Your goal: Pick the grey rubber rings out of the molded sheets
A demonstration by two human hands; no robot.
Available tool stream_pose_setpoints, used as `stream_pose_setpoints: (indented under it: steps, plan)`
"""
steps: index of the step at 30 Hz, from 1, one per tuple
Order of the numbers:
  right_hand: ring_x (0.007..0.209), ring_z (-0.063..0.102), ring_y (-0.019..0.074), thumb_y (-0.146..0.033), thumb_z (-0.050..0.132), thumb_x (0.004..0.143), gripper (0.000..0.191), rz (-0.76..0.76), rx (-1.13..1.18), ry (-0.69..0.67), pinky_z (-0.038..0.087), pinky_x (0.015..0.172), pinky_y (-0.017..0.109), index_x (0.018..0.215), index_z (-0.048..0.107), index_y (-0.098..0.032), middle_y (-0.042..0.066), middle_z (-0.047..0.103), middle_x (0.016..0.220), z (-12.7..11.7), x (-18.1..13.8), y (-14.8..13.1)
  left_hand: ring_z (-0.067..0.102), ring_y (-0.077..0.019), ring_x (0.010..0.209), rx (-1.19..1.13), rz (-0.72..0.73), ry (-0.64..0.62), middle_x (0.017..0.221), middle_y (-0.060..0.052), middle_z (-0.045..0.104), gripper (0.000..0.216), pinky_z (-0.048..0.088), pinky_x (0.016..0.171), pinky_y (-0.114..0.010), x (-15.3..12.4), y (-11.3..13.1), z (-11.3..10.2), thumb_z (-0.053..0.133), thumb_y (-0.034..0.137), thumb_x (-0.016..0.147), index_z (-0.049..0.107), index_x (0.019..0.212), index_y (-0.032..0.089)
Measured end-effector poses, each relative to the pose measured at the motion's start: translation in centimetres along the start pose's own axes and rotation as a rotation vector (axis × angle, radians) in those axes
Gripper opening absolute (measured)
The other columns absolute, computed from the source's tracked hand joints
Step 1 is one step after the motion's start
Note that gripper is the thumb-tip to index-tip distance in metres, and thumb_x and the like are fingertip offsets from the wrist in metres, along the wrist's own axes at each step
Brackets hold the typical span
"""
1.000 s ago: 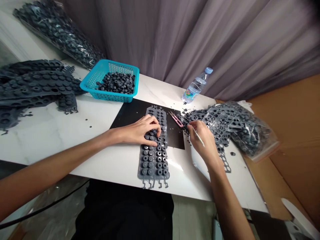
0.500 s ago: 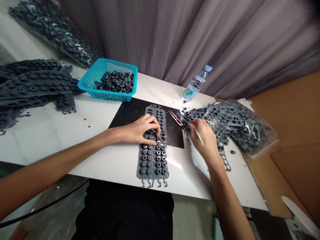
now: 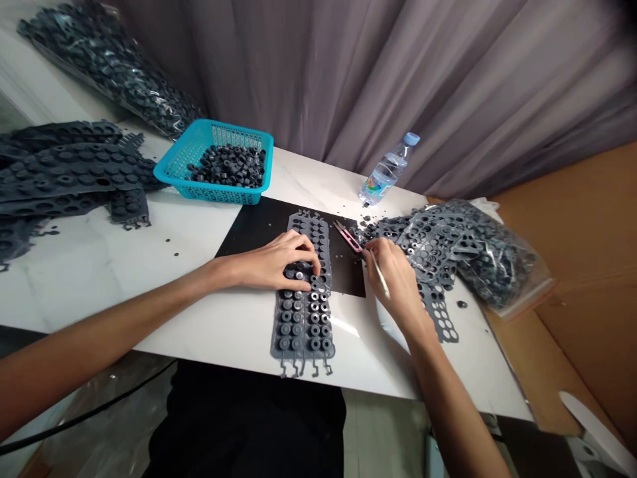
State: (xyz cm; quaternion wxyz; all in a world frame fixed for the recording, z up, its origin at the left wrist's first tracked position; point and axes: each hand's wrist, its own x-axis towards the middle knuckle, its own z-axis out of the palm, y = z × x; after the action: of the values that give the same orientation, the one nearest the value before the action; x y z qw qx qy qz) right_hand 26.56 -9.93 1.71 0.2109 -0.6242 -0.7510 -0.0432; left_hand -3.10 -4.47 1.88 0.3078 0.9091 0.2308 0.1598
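At frame centre, my left hand (image 3: 276,262) presses fingertips on the grey sheet (image 3: 303,322), gripping nothing; my right hand (image 3: 395,282) pinches a pick (image 3: 379,280). Poking plugs out, I judge, needs steady aim.

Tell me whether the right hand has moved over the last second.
Yes. The right hand, holding a thin stick, has shifted slightly left, closer to the pink snips.

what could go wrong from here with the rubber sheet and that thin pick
1. The rubber sheet has its near end at the front edge of the table. The left hand presses only its middle, so loosened parts might drop off the edge.
2. The right hand holds the thin pick right beside the pink snips, so it may snag or knock them.
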Motion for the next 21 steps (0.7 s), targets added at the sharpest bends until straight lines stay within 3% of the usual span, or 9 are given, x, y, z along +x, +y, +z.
stream_pose_setpoints:
  steps: [7,15,21]
  plan:
    - [0.095,0.065,0.0276,-0.042,0.048,0.108,0.019,-0.002,0.206,0.004,0.049,0.083,0.039,0.108,0.057,-0.025,0.008,0.071,0.104,-0.2,0.3,-1.2,0.046,-0.0302,0.127,0.001,0.018,-0.04,0.126,-0.007,0.059,0.027,0.04,0.112,-0.049,-0.1,0.5,-0.2,0.068,0.046,0.095,0.072,0.117,0.031]
    - [0.091,0.065,0.029,-0.041,0.05,0.106,0.019,-0.01,0.033,-0.057,0.044,0.073,0.037,0.099,0.058,-0.025,0.008,0.071,0.097,0.4,0.1,0.1,0.047,-0.0292,0.126,0.006,0.029,-0.083,0.126,-0.006,0.058,0.027,0.04,0.112,-0.047,-0.4,1.6,-0.3,0.069,0.045,0.095,0.072,0.117,0.03]
    - [0.079,0.065,0.0259,-0.039,0.054,0.103,0.017,0.096,-0.076,-0.018,0.035,0.063,0.033,0.095,0.058,-0.025,0.006,0.073,0.091,0.4,0.3,0.6,0.056,-0.0266,0.115,0.026,0.028,-0.036,0.119,-0.005,0.063,0.024,0.044,0.105,-0.043,-0.4,2.1,-0.4,0.064,0.043,0.098,0.069,0.117,0.029]
